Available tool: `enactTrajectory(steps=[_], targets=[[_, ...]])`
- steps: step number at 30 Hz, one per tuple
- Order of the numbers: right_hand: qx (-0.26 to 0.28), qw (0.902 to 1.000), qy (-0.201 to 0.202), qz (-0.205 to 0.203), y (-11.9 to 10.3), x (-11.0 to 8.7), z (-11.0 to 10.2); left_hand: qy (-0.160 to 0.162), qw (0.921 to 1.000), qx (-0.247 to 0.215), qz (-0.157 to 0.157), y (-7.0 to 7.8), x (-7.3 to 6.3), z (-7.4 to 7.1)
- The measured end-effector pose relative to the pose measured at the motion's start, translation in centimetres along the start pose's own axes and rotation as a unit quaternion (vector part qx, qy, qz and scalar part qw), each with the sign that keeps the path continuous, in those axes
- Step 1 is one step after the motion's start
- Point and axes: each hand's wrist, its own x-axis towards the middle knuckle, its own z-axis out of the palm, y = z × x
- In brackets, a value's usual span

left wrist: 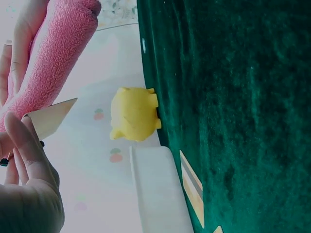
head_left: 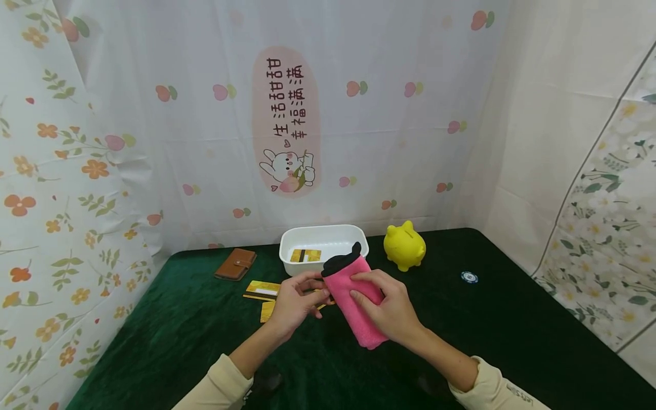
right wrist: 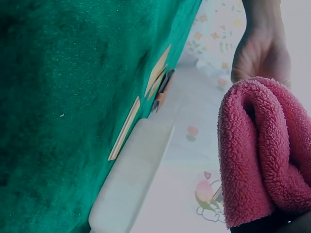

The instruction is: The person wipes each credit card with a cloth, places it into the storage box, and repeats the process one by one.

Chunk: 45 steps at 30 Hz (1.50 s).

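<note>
My right hand (head_left: 385, 302) grips a folded pink fleece cloth (head_left: 353, 304) with black trim at its upper end, thumb and fingers spread across its front. Close to that trim is my left hand (head_left: 298, 299). In the left wrist view its fingers pinch a thin card (left wrist: 51, 118), whose flat face sticks out beside the cloth. From the right wrist the cloth (right wrist: 257, 150) shows as thick rolled folds, hiding much of both hands' fingers. Gold cards with dark stripes, one of them a card (head_left: 263, 290) left of the left hand, lie on the table.
Behind the hands stands a white tray (head_left: 328, 232) with a striped gold card (head_left: 306, 255) in it. A brown wallet (head_left: 236, 264) lies left of it. To the right are a yellow piggy bank (head_left: 404, 246) and a poker chip (head_left: 469, 277), on the green tablecloth (head_left: 195, 330).
</note>
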Motion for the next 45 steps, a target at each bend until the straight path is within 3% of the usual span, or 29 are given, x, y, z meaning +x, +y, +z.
enactTrajectory(steps=[19,31,45], targets=[[-0.034,0.9991,0.024,-0.007,0.3,0.0,-0.4,0.052,0.9984,0.019,0.006,0.2,-0.2,0.4],[-0.043,0.9986,0.033,-0.003,0.8,0.1,-1.0,0.059,0.9979,0.022,0.016,0.1,-0.3,0.2],[-0.065,0.9967,0.05,0.002,2.1,0.2,-1.6,0.063,0.9979,0.011,0.007,0.3,-0.3,-0.3]])
